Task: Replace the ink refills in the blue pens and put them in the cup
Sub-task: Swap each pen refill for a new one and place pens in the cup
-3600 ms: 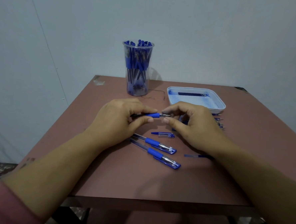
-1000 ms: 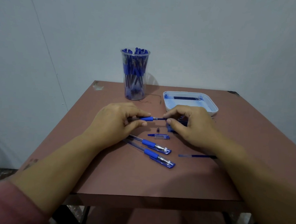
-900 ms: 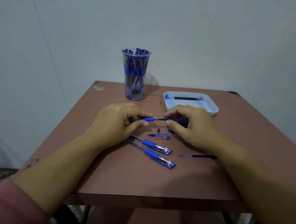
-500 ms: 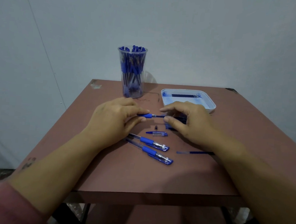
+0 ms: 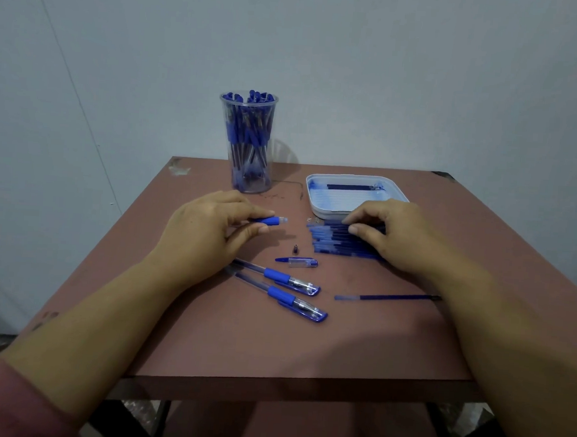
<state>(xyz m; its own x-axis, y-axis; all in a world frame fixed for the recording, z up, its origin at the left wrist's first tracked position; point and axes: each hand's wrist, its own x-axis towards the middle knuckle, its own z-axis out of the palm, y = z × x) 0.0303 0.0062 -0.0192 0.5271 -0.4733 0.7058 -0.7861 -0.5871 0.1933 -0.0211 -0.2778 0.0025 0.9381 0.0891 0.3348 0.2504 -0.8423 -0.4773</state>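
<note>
Blue is the rubber grip of the pen barrel [image 5: 268,220], which the left hand [image 5: 205,233] pinches between thumb and forefinger, open front end pointing right, just above the brown table [image 5: 306,347]; the small tip cone [image 5: 295,249] stands loose on the table near it, and the clear cap [image 5: 296,261] lies just beside that cone. The right hand [image 5: 397,235] has its fingers bent down onto the row of refills [image 5: 329,241], which lies just in front of the white tray [image 5: 318,210], with the thumb against the row; whether it already pinches one I cannot tell. A single refill [image 5: 387,297] lies apart by the right forearm; two capped pens [image 5: 286,280] lie side by side near the left wrist; the cup [image 5: 247,148], full of blue pens, stands at the far edge, well apart from the barrel.

The step in hand looks to be fetching a fresh refill for the open barrel. To do it well, roll one refill clear of its neighbours before lifting, so the rest do not scatter; hold it near its middle; keep the barrel level and feed the refill in straight, since the thin tube probably bends easily; leave the cone where it stands until needed, as it likely rolls.
</note>
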